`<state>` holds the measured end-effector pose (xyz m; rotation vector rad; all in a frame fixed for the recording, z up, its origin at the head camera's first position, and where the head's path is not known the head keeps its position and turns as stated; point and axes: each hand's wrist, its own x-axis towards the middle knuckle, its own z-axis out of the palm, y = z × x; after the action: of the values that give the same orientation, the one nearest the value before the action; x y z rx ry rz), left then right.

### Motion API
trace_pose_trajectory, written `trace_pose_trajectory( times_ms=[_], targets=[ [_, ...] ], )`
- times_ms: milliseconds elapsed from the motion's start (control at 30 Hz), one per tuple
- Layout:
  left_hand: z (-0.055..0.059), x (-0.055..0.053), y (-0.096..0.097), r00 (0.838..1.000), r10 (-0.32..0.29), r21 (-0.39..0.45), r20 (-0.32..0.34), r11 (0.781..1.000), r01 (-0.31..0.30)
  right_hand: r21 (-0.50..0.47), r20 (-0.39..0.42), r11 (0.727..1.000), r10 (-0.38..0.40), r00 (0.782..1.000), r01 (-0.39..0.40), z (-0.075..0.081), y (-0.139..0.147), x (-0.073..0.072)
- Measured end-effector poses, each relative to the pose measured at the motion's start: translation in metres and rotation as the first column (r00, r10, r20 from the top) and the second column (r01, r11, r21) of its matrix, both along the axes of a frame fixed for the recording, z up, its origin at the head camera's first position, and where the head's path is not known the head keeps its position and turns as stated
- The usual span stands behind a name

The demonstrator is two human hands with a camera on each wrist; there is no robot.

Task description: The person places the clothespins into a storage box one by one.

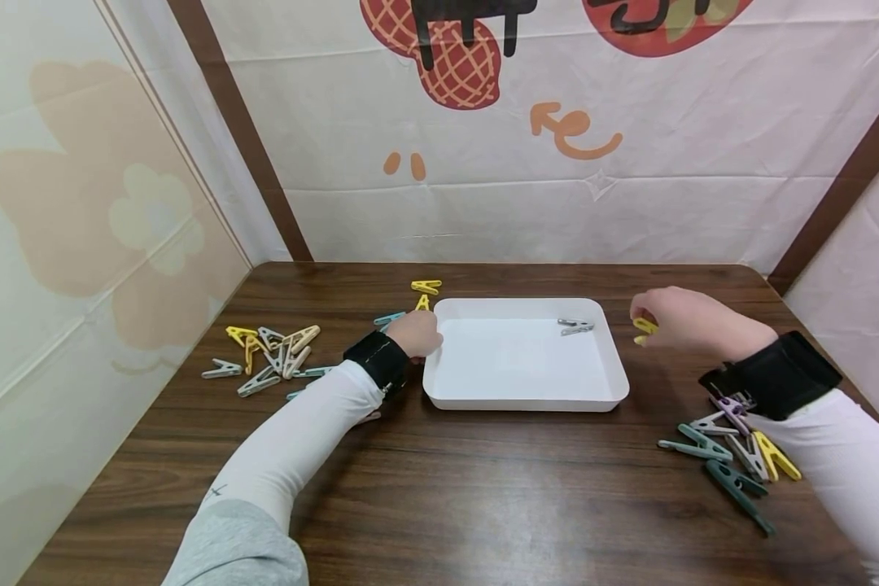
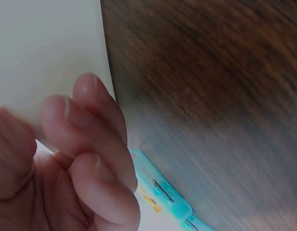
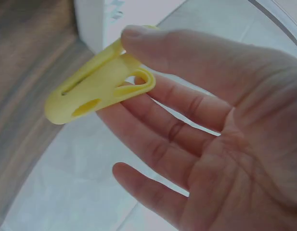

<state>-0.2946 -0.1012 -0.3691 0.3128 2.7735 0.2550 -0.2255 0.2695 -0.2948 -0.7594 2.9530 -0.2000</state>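
Right hand (image 1: 684, 321): thumb and fingertips pinch a yellow clothespin (image 3: 95, 89), a smooth plastic body with a blunt, rounded nose, a narrow slot and a looped end; the little finger stands free. The clothespin lies just right of the tray (image 1: 523, 404), apart from it.

Left hand (image 1: 416, 334): at the tray's left side, fingers bent; I cannot tell whether they grip the rim. Beside it, a turquoise clothespin (image 2: 162, 185), glossy, with a bent-wire spring.

The tray is shallow, smooth and white, a rounded-corner rectangle; one grey clothespin (image 1: 575, 327) rests toward its far right corner. On the dark, streaky wood-grain table (image 1: 483, 496), V-shaped clothespins lie jumbled at left, cream clothespin (image 1: 303, 338) among them; at right, a dark green clothespin (image 1: 719, 472) lies nearest me.
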Motion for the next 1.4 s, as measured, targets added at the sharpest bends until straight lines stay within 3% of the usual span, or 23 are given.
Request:
trace_pose_trajectory(
  times_ms=[167, 367, 833, 1133, 1400],
  targets=[
    [0.001, -0.002, 0.001, 1.0, 0.015, -0.011, 0.002, 1.0, -0.015, -0.009, -0.061, 1.0, 0.015, 0.998, -0.015, 0.012, -0.017, -0.011],
    [-0.001, -0.004, 0.002, 1.0, 0.015, -0.024, 0.002, 1.0, -0.015, -0.041, -0.093, 0.999, 0.016, 0.995, -0.02, 0.013, -0.038, -0.019],
    [-0.002, -0.002, 0.001, 0.999, 0.035, -0.009, 0.011, 0.999, -0.035, 0.029, -0.1, 0.989, 0.15, 0.984, -0.148, -0.022, -0.075, -0.04],
    [-0.002, 0.0, 0.001, 0.999, 0.041, 0.001, 0.013, 0.999, -0.041, 0.148, -0.036, 0.969, 0.207, 0.978, -0.2, -0.041, -0.076, -0.043],
    [0.0, 0.002, 0.002, 0.999, 0.047, -0.002, 0.009, 0.999, -0.047, 0.177, -0.055, 0.957, 0.244, 0.968, -0.231, -0.049, -0.072, -0.046]
  ],
)
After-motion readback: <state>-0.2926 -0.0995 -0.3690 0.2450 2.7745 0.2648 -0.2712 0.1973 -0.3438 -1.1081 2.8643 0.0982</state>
